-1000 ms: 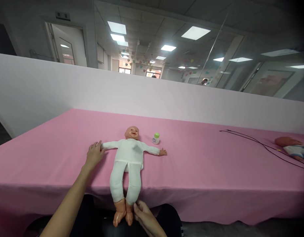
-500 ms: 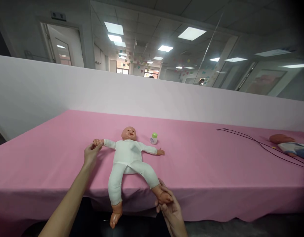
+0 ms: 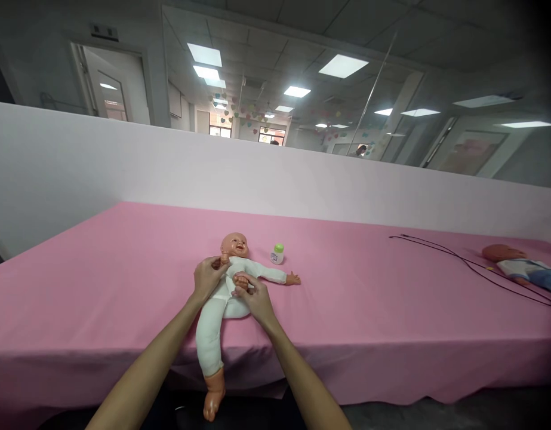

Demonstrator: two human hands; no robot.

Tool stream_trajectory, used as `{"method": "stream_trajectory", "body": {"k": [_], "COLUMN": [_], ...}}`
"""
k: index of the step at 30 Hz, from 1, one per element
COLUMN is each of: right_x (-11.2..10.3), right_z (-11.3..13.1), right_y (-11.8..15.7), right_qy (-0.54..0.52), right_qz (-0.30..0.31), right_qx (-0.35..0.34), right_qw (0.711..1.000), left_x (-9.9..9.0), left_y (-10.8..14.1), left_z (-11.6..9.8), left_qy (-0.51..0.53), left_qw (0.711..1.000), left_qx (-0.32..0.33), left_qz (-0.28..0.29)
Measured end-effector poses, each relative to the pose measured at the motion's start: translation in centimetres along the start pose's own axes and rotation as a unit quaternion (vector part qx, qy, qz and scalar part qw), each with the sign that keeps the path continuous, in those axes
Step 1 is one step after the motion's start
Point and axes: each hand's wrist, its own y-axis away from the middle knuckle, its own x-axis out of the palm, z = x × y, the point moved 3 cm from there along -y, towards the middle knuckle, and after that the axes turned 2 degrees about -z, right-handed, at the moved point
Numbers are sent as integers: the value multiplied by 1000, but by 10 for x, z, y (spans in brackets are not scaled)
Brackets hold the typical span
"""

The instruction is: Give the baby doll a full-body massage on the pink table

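Moved since the last frame: left hand [image 3: 207, 278] and right hand [image 3: 254, 300] came in over the middle of the baby doll [image 3: 221, 307], folding two of its limbs across the body.

Layout: pink-covered table [image 3: 100, 269] against a white partition [image 3: 123, 161]. Doll lies face up at the table's near edge, its other leg [image 3: 208, 340] running over that edge, foot hanging.

Left hand is closed narrow on the doll's hand [image 3: 224, 259], by the chin. Right hand pinches the doll's foot [image 3: 240, 282] above the belly. Light fingertip hold suits these soft limbs.

Right of doll: small green-capped bottle [image 3: 278, 254]. Far right: black cable [image 3: 472, 269], second doll [image 3: 521, 269].
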Motion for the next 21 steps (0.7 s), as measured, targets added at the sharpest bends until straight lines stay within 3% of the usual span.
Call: {"method": "stream_trajectory", "body": {"k": [3,6,10,12,14,17,21], "right_x": [-8,-39,-88,-101,-105,-97,-72], "right_z": [2,13,5,-11,-21,-13,15], "right_y": [3,40,120,153,168,152,85], "right_qy": [-33,-53,-65,-56,-33,8,43], "right_qz": [-14,-30,-28,10,33,7,-31], "right_qx": [10,41,83,121,136,105,42], "right_qw": [999,997,994,991,990,994,998], "left_x": [-7,-30,-59,-64,-65,-60,-42], "left_y": [-7,-25,-37,-34,-30,-29,-35], "left_z": [5,18,61,82,92,81,36], "left_qy": [14,98,249,301,319,317,281], "left_qw": [1000,991,924,885,867,872,916], "left_qx": [-7,-46,-189,-242,-256,-229,-145], "left_qz": [-2,-82,-222,-259,-285,-295,-245]}}
